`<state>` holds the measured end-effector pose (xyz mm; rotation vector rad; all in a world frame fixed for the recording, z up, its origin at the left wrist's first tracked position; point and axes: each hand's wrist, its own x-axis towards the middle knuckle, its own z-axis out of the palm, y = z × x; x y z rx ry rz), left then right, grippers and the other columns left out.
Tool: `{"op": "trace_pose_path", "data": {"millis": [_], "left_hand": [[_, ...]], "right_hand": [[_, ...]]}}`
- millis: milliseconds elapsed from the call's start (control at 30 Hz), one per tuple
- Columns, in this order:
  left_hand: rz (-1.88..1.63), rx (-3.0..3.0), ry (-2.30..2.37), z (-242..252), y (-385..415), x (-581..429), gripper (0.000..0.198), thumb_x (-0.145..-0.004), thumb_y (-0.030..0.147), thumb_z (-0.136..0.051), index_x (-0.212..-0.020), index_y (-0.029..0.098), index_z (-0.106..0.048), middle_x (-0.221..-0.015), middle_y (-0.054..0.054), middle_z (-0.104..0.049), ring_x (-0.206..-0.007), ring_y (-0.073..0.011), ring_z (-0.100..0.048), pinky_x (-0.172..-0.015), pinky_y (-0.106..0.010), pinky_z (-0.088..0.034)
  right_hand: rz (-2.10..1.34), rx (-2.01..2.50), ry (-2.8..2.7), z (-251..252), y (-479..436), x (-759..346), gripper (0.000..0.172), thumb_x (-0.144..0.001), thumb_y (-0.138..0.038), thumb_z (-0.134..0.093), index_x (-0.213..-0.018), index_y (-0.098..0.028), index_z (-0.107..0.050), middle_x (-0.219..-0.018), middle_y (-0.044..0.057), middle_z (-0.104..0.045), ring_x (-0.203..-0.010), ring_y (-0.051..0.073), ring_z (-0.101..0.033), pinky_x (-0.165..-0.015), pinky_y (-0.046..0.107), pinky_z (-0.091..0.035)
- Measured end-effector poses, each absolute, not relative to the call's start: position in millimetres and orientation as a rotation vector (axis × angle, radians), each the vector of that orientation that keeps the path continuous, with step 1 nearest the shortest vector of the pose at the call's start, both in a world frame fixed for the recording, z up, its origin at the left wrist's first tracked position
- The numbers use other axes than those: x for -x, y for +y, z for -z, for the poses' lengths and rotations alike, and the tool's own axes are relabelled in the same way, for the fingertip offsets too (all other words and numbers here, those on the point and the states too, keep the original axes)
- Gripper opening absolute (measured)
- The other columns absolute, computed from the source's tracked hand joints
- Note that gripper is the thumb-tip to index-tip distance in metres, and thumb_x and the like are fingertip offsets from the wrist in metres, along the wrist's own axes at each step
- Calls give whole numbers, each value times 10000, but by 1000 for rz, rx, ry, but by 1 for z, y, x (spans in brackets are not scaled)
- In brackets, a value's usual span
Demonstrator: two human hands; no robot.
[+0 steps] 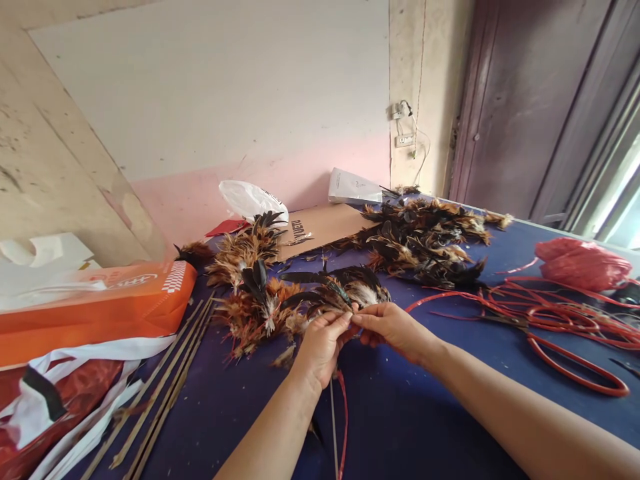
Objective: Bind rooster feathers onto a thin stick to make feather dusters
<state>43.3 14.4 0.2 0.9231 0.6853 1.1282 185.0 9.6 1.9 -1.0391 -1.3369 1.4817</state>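
Observation:
My left hand (323, 343) and my right hand (387, 327) meet at the middle of the blue table, thumbs and fingertips pinched together. Between them are the quill ends of a dark, greenish feather (339, 291). Just behind the fingertips lie black, brown and white feathers (363, 288); how many of these are gripped I cannot tell. A red plastic strip (343, 417) hangs down below my left hand, its upper end hidden by the palm. Left of my hands sit bunches of brown feathers (260, 313), some bound with red strip.
Scissors with red handles (575, 367) and tangled red strip (565, 313) lie right, near a red bundle (583, 263). Feather piles (425, 233) and cardboard (325, 227) are behind. Thin sticks (165, 393) and an orange bag (165, 303) occupy the left.

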Motion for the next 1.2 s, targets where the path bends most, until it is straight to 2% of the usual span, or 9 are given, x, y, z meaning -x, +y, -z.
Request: {"op": "trace_pose_path", "data": {"millis": [200,400,567,700,933,1200], "left_hand": [[-1127,-966,688,-5,12,-45,169,-617,266,-694,-709,125,-680,-871,-85,-670,-820,-193,-593,-744,-299,-455],[-1207,-1072,773,-4,8,-49,197,-647,330,-667,-683,136,-676,-732,-53,-669,-725,-157,-593,-731,-275,-449],[-1297,-1130,902,2,7,-52,271,-625,385,-671,-724,134,-692,-648,-47,-661,-696,-177,-589,-669,-270,-455],[-1293,-1137,908,4,8,-50,259,-614,376,-681,-705,133,-696,-684,-57,-674,-721,-187,-591,-681,-275,-458],[-1188,-1057,805,-1,10,-47,222,-636,321,-677,-737,125,-699,-887,-93,-677,-725,-183,-602,-674,-296,-479],[-1245,-1054,765,-3,6,-51,275,-686,336,-632,-856,128,-692,-836,-83,-683,-781,-193,-609,-712,-306,-480]], "right_hand": [[-1589,989,-1153,1,11,-185,319,-594,-412,-696,-649,-112,-602,-574,-5,-580,-452,43,-449,-446,179,-329],[-1460,993,-1142,0,11,-183,310,-596,-414,-683,-610,-118,-593,-520,-26,-537,-427,38,-404,-428,184,-294],[-1321,1045,-1246,2,9,-177,284,-644,-405,-635,-642,-122,-612,-548,-17,-546,-462,54,-414,-467,196,-319],[-1281,1046,-1337,3,7,-177,261,-653,-389,-627,-638,-128,-627,-548,-19,-544,-477,63,-411,-475,198,-324],[-1326,1029,-1402,-2,6,-180,261,-645,-384,-636,-642,-124,-646,-580,-12,-566,-500,62,-414,-484,194,-321],[-1275,1065,-1296,-2,9,-176,282,-598,-404,-662,-622,-124,-640,-551,-21,-532,-490,64,-395,-489,207,-323]]}}
